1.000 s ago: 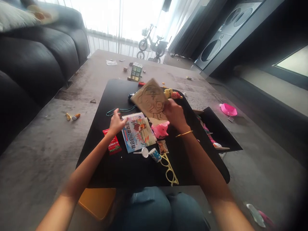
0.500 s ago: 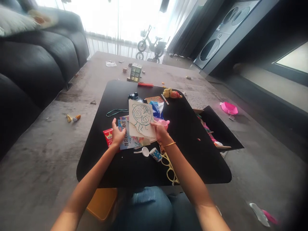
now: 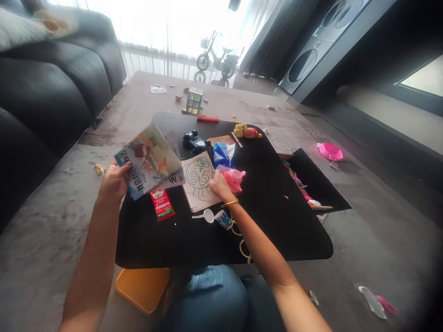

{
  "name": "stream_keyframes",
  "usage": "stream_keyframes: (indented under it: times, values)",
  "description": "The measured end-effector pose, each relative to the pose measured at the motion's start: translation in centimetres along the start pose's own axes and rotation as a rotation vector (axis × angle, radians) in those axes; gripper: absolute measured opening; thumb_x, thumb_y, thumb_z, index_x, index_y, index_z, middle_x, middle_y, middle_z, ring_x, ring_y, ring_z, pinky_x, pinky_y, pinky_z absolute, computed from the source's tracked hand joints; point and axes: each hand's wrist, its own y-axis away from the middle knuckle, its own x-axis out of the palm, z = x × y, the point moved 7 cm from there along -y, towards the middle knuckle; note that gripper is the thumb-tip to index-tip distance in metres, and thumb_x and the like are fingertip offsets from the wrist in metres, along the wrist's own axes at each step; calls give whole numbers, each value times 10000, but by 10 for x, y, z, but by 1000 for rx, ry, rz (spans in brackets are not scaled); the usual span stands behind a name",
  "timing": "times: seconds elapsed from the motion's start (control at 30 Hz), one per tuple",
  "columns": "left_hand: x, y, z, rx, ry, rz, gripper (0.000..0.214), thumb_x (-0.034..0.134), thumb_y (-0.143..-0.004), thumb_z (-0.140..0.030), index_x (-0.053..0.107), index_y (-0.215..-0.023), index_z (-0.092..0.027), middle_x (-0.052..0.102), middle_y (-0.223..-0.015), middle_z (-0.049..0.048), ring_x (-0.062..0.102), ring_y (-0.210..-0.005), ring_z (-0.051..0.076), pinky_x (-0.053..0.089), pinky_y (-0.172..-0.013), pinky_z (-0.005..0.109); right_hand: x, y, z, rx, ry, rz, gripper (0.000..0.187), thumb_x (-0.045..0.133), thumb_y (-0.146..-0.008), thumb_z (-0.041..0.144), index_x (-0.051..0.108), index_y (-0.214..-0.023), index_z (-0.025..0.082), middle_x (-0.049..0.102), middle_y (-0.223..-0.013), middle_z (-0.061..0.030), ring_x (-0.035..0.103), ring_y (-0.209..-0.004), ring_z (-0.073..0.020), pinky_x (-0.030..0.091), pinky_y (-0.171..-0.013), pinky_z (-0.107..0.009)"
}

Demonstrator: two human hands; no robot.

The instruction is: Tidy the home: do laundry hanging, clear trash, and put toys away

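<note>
My left hand [image 3: 114, 180] grips a colourful children's book [image 3: 148, 160] and holds it up over the left edge of the black table [image 3: 277, 230]. My right hand [image 3: 219, 184] rests on the right edge of a drawing sheet with a spiral figure [image 3: 199, 179], which lies flat on the table. Its fingers look curled, touching a pink pig toy [image 3: 234, 179]. A red packet [image 3: 161, 204] lies under the raised book. A white spoon [image 3: 205, 215] and a small blue cup [image 3: 224, 220] sit near my right wrist.
A blue bag [image 3: 223, 154], a dark toy car [image 3: 194, 139], a yellow-red plush [image 3: 247, 132] and a red marker [image 3: 208, 119] lie further back. A dark sofa [image 3: 48, 92] stands left. A cube [image 3: 194, 100] and pink bowl [image 3: 329, 151] lie on the carpet. An orange stool [image 3: 143, 288] is under the table.
My left hand lifted the book off the table and swung it left. My right hand laid the drawing sheet flat where the book was.
</note>
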Motion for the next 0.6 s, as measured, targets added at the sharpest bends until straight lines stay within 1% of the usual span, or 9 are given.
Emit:
stream_keyframes:
  times: [0.1, 0.17, 0.27, 0.33, 0.37, 0.43, 0.5, 0.53, 0.6]
  values:
    - [43, -1, 21, -192, 40, 137, 643, 822, -654, -205, 538, -1229, -162, 712, -913, 47, 714, -828, 205, 603, -827, 384, 5, 4, -2, -26, 76, -29, 557, 451, -794, 74, 538, -1343, 42, 539, -1363, -252, 457, -1334, -366, 344, -1150, -482]
    - [72, -6, 28, -246, -28, 205, 823, 858, -619, -159, 482, -1350, -161, 701, -869, 40, 699, -703, 180, 613, -725, 352, -2, 4, -6, -45, -18, -43, 564, 425, -830, 97, 523, -1384, 55, 530, -1404, -226, 442, -1370, -325, 326, -1180, -455]
    - [115, -16, 36, -296, -162, 340, 958, 891, -550, -105, 479, -1412, -164, 673, -756, 15, 650, -538, 155, 605, -592, 337, -18, 0, -11, -82, -335, -5, 499, 355, -931, 206, 535, -1393, 148, 552, -1431, -143, 498, -1349, -234, 412, -1137, -403]
    - [149, -23, 40, -303, -222, 478, 962, 899, -516, -94, 521, -1396, -174, 679, -742, 19, 654, -519, 172, 612, -590, 369, -27, -3, -13, -86, -449, 16, 448, 352, -961, 281, 576, -1339, 195, 578, -1415, -107, 529, -1324, -205, 468, -1080, -378]
    - [167, -25, 42, -299, -254, 552, 964, 900, -507, -98, 530, -1393, -182, 693, -758, 30, 670, -539, 190, 618, -619, 399, -30, -4, -13, -83, -450, 28, 420, 376, -961, 301, 600, -1301, 196, 604, -1383, -103, 546, -1304, -206, 481, -1060, -368]
    - [199, -26, 48, -272, -353, 676, 1000, 897, -498, -100, 509, -1416, -188, 727, -830, 69, 718, -655, 250, 617, -730, 480, -27, -5, -13, -59, -370, 75, 357, 454, -939, 300, 644, -1209, 165, 681, -1254, -111, 608, -1213, -231, 499, -1018, -357]
    - [221, -26, 51, -176, -481, 704, 1054, 891, -464, -65, 486, -1431, -173, 747, -971, 131, 735, -904, 335, 554, -915, 562, -19, -3, -14, -23, -236, 136, 307, 545, -899, 275, 662, -1140, 123, 722, -1136, -132, 662, -1097, -262, 516, -962, -352]
    - [226, -25, 50, -89, -532, 669, 1059, 885, -450, -51, 489, -1425, -167, 737, -1078, 164, 691, -1075, 377, 478, -1023, 593, -15, -1, -15, -8, -161, 147, 300, 575, -882, 255, 659, -1130, 108, 725, -1118, -146, 673, -1065, -271, 518, -939, -348]
    - [221, -17, 44, 115, -549, 488, 996, 875, -495, -91, 495, -1412, -173, 641, -1326, 193, 466, -1385, 409, 258, -1185, 613, -10, 2, -16, -2, -30, 121, 304, 596, -871, 220, 644, -1144, 95, 708, -1160, -176, 671, -1075, -276, 506, -931, -332]
